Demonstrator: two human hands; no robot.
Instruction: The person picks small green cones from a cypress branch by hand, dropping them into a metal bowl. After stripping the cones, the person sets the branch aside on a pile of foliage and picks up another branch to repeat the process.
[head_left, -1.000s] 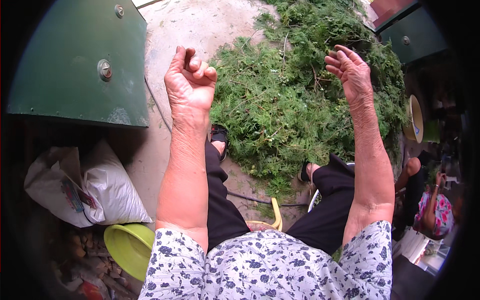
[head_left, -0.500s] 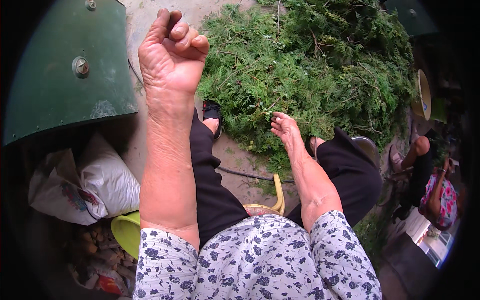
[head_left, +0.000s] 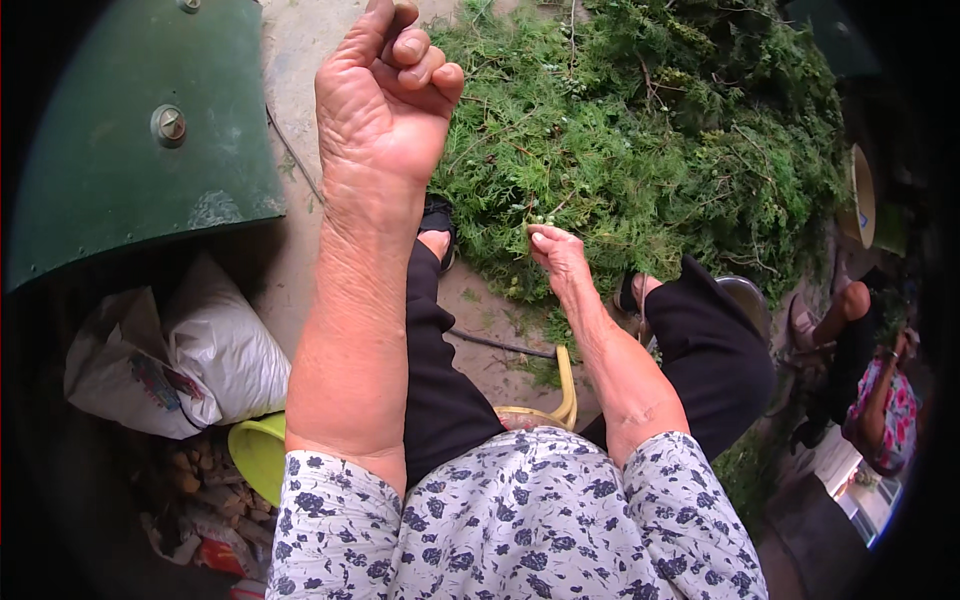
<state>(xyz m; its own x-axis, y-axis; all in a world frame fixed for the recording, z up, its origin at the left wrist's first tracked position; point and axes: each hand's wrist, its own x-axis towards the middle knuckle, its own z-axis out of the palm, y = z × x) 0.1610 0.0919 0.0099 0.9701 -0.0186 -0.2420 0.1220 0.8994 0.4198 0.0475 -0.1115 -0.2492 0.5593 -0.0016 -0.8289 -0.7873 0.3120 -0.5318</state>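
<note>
A large heap of green cypress-like branches [head_left: 620, 150] lies on the ground ahead of me. My right hand [head_left: 560, 258] reaches to its near edge, thumb and fingers pinched together beside a sprig with small pale green cones [head_left: 540, 218]. Whatever sits in that pinch is too small to make out. Held up closer to my eyes, my left hand [head_left: 390, 100] shows its palm, with the fingers curled and the thumb pressed to the forefinger. Its fingertips reach the top edge of the view, and anything between them is hidden.
On the left stand a green metal panel [head_left: 110, 130], a white sack [head_left: 225, 345] and a lime-green basin [head_left: 258, 455] near chopped wood. A yellow chair part [head_left: 566, 385] shows between my knees. A metal bowl [head_left: 745, 300] is by my right knee. Another person [head_left: 880, 400] sits at far right.
My left hand has moved right and slightly up, still curled. My right hand has closed from loosely extended fingers into a pinch at the heap's edge. The whole view has shifted slightly.
</note>
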